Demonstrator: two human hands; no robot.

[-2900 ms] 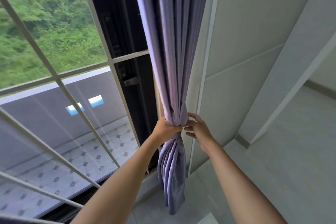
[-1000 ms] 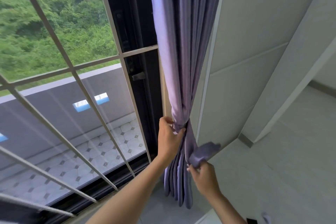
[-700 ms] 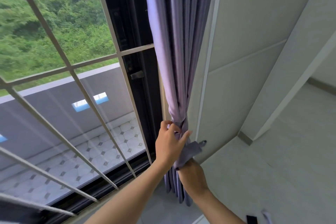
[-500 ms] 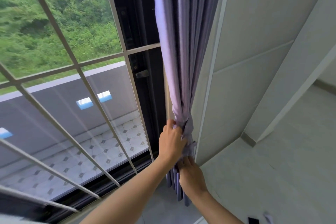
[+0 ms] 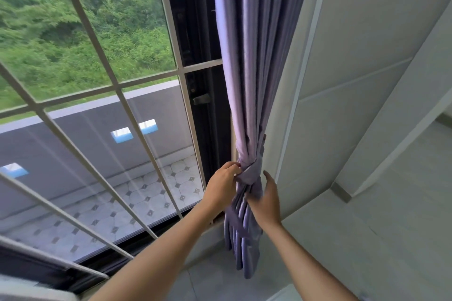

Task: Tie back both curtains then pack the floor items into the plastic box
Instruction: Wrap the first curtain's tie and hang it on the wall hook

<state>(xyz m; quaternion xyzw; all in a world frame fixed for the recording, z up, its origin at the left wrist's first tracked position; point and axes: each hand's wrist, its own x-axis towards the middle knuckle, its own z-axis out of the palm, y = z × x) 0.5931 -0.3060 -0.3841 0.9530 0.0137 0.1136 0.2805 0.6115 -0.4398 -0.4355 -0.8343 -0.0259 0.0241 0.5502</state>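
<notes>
Tie band (image 5: 249, 173): now wrapped around the curtain (image 5: 252, 80), apparently knotted. Right hand (image 5: 265, 199): off the band's loose end, fingers spread beside the gathered folds. Left hand (image 5: 221, 188): raised to the knot.

Curtain (image 5: 252, 80) wedged between window frame (image 5: 203, 115) and wall (image 5: 318, 129) (tight); open room right.

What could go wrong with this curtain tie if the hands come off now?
1. The tie-back band is wrapped round the gathered purple curtain, but no fastening shows, so it may slip loose once released.
2. The left hand touches the knot with its fingertips while the right hand is open beside it, so little is securing it.
3. The folds below the knot hang uneven and could spill out.
</notes>
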